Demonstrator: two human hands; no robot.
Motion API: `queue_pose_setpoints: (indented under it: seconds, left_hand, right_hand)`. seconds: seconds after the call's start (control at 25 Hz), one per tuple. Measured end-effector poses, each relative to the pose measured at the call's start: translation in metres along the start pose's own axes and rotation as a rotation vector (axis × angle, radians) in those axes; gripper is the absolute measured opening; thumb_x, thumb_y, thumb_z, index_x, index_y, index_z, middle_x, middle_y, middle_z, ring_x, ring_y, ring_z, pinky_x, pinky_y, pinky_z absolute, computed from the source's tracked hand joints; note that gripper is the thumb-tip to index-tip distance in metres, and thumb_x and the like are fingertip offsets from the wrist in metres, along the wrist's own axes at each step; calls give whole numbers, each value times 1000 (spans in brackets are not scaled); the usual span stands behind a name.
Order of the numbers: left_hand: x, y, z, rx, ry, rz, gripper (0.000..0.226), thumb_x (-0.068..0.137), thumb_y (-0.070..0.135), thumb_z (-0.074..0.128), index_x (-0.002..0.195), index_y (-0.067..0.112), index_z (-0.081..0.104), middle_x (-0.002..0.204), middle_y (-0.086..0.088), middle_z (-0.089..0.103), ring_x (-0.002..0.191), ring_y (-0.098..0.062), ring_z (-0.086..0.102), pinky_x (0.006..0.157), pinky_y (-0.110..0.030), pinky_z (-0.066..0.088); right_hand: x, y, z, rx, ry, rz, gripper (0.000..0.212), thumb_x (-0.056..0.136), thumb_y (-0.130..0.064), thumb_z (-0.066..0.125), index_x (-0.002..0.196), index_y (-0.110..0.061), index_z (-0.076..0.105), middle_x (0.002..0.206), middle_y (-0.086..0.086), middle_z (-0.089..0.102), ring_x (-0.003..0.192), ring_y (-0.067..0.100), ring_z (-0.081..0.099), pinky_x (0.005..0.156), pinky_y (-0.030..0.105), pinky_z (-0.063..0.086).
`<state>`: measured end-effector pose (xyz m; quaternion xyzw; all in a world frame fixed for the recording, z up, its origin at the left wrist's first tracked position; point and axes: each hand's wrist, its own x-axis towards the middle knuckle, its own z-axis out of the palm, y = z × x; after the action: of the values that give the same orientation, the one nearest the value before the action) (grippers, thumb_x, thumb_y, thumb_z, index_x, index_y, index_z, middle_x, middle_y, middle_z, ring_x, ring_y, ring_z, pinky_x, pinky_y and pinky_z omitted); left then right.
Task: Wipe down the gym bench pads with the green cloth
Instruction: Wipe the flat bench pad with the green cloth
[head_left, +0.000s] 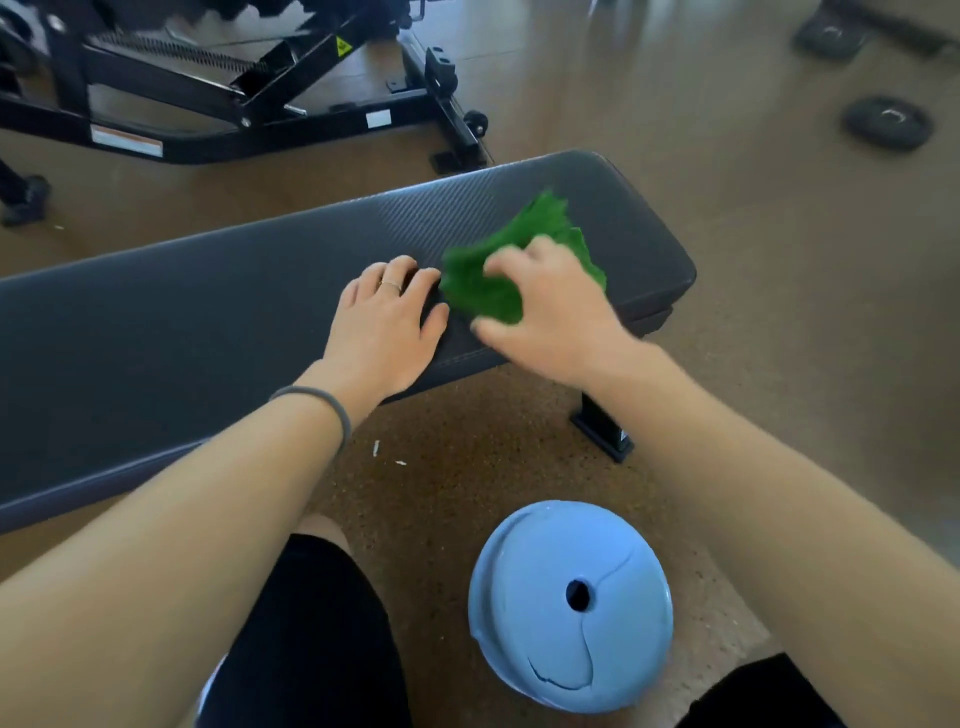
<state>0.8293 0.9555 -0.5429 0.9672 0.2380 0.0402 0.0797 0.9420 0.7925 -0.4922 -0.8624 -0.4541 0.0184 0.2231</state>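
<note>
**Wipe in progress at the right end of the pad; most of the length lies unwiped to the left of the grip**

The right hand (545, 306) holds the green cloth (498, 275), fingers curled over the bunched fabric and pressing it onto the bench pad (208, 322). The image is blurred at this hand, so the exact finger placement cannot be confirmed. The cloth sits under and ahead of the grip, with a loose corner trailing away toward the far edge of the pad.

The left hand (384, 322) lies flat on the pad just beside the cloth, fingers spread and straight, holding nothing. In my judgement it is bracing.

Governing relation: the pad's long axis runs left to right across the view. The grip stands near its right end, so only a short stretch remains to the right, and the bulk extends to the left, past the left hand. The right hand alone carries the cloth. A leftward stroke would meet the left hand first, so that hand would need to give way.

A blue weight plate (571, 608) lies on the floor below the grip, well apart from the pad.
</note>
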Motion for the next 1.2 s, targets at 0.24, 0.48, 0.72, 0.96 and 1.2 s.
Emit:
queue_pose_setpoints:
  seconds: [0.24, 0.48, 0.72, 0.96, 1.2]
  left_hand:
    - [-1, -15, 8, -12, 70, 76, 50, 106, 46, 38, 147, 20, 49, 154, -7, 46, 142, -31, 38, 117, -48, 30]
    - [-3, -16, 11, 4, 48, 82, 53, 107, 45, 25, 152, 22, 41, 158, -7, 42, 147, -30, 35, 123, -49, 29]
    - [-1, -14, 13, 81, 24, 76, 57, 107, 46, 24, 156, 22, 39, 159, -8, 40, 148, -31, 35, 122, -50, 31]
    - [-3, -14, 15, 63, 55, 87, 56, 106, 44, 26, 153, 18, 42, 156, -9, 43, 146, -32, 37, 121, -50, 31]
    - [-4, -14, 18, 57, 85, 73, 55, 105, 42, 27, 152, 19, 44, 156, -8, 44, 146, -32, 38, 122, -51, 31]
  right_hand:
    - [16, -13, 56, -225, -22, 310, 62, 108, -49, 32, 160, -15, 34, 163, 20, 33, 152, 35, 27, 126, 47, 18]
    - [27, -35, 81, -226, -34, 476, 61, 109, -44, 25, 165, -22, 16, 172, 16, 8, 159, 34, 2, 129, 49, -1]
    - [82, 17, 64, -234, -158, 402, 59, 109, -45, 24, 165, -33, 13, 174, 10, 3, 160, 30, -1, 129, 47, -2]
    - [17, -7, 51, -176, -114, 270, 59, 102, -40, 27, 159, -28, 38, 168, 8, 29, 156, 29, 19, 129, 46, 12]
    - [21, -14, 59, -296, -3, 370, 65, 103, -56, 33, 154, -17, 43, 157, 20, 39, 148, 35, 34, 125, 54, 20]
